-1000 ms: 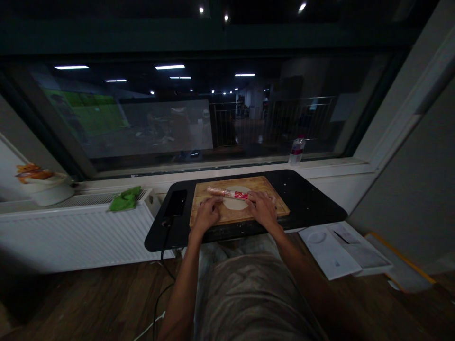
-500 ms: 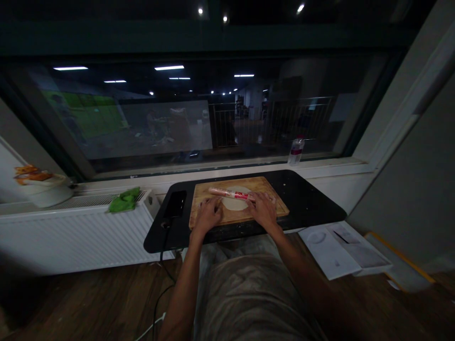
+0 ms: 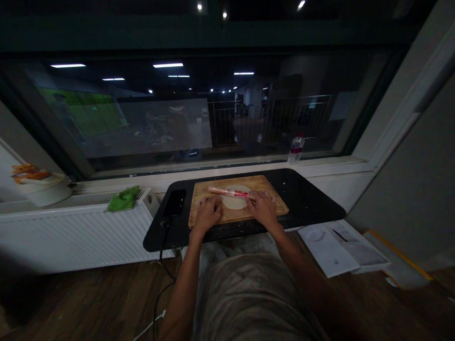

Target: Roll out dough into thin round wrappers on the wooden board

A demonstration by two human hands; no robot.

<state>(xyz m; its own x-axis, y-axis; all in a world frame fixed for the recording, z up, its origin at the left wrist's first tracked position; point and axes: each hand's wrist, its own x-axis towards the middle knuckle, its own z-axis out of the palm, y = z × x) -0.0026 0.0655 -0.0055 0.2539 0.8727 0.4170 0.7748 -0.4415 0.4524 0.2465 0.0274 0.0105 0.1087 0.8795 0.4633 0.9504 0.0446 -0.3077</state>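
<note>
A flat round of pale dough (image 3: pixel 232 202) lies on a wooden cutting board (image 3: pixel 204 187). Across its upper part rests a rolling pin (image 3: pixel 227 192) with a red label and a shiny wrap, slightly slanted. My left hand (image 3: pixel 209 211) is at the dough's left edge, fingers curled down and thumb towards the dough; its grip looks closed there. At the right edge, my right hand (image 3: pixel 263 205) bends its fingers onto the dough, beside the right end of the pin. Its fingertips partly cover that end, and the palm hides some of the board.
The board sits on a black table (image 3: pixel 313 199) with a phone (image 3: pixel 176 202) and cable at left. A bottle (image 3: pixel 295 149) stands on the windowsill. A green cloth (image 3: pixel 123 199) lies on the radiator (image 3: pixel 78 237). Low at right is an open white box (image 3: pixel 341 248).
The view has shifted very slightly. Both hands, the dough and the rolling pin stay in nearly the same places.
</note>
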